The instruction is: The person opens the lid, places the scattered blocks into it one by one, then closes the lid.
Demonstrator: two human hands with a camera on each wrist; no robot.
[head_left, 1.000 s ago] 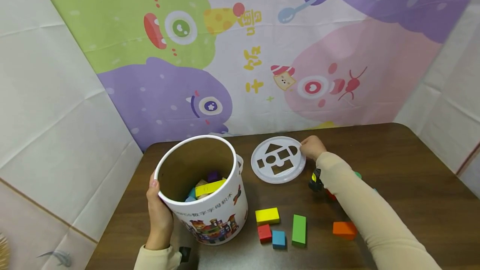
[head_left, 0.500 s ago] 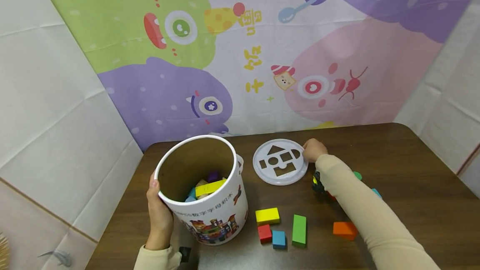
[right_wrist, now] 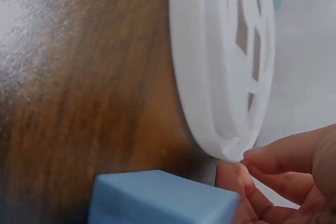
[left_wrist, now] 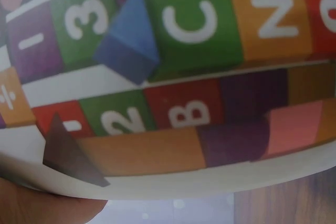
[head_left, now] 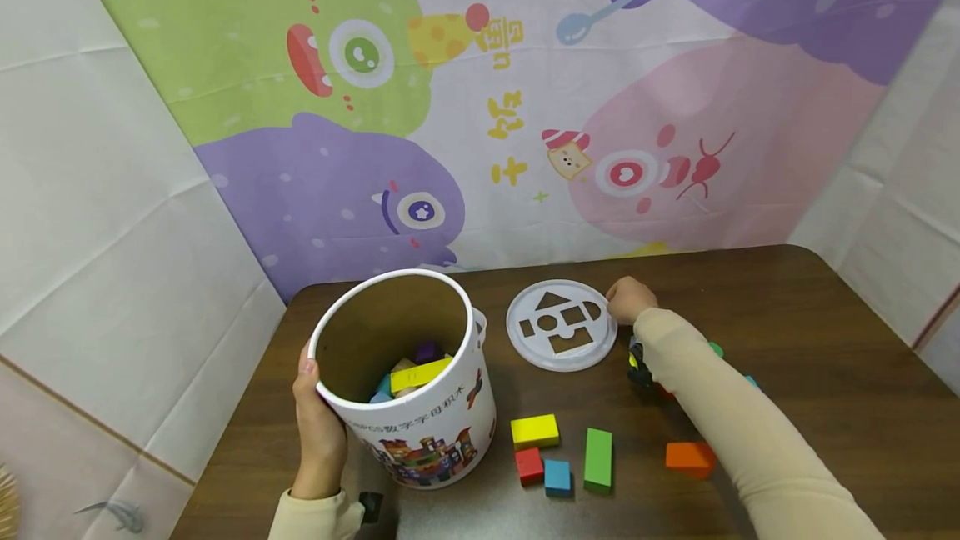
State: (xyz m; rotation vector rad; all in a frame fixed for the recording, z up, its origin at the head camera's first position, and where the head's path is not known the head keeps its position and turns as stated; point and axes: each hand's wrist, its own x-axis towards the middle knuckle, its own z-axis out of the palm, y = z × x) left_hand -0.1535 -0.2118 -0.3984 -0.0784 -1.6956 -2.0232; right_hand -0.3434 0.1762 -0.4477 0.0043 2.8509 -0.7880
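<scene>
A white bucket (head_left: 480, 419) with a printed side stands on the left of the table, its opening facing up and tilted toward me. Inside lie a long yellow block (head_left: 420, 374) and several others. My left hand (head_left: 318, 432) grips the bucket's left side, thumb at the rim; its other fingers are hidden behind the wall. The left wrist view is filled by the printed bucket wall (left_wrist: 178, 85). At the back, my right hand (head_left: 632, 300) pinches the right edge of the white lid (head_left: 534, 347), a round plate with shaped cutouts. Thumb and fingertips meet at its rim (right_wrist: 194, 66).
In front of the lid lie a yellow block (head_left: 536, 432), a red block (head_left: 529, 467), a blue block (head_left: 557, 478) and a green block (head_left: 598, 461). An orange block (head_left: 689, 459) sits beside the right sleeve (head_left: 742, 432), which partly hides more blocks. A printed cloth (head_left: 495, 232) hangs behind the table.
The lid and my right hand have shifted slightly right and toward me, then nearly stopped. My left hand and the bucket stay in place.
</scene>
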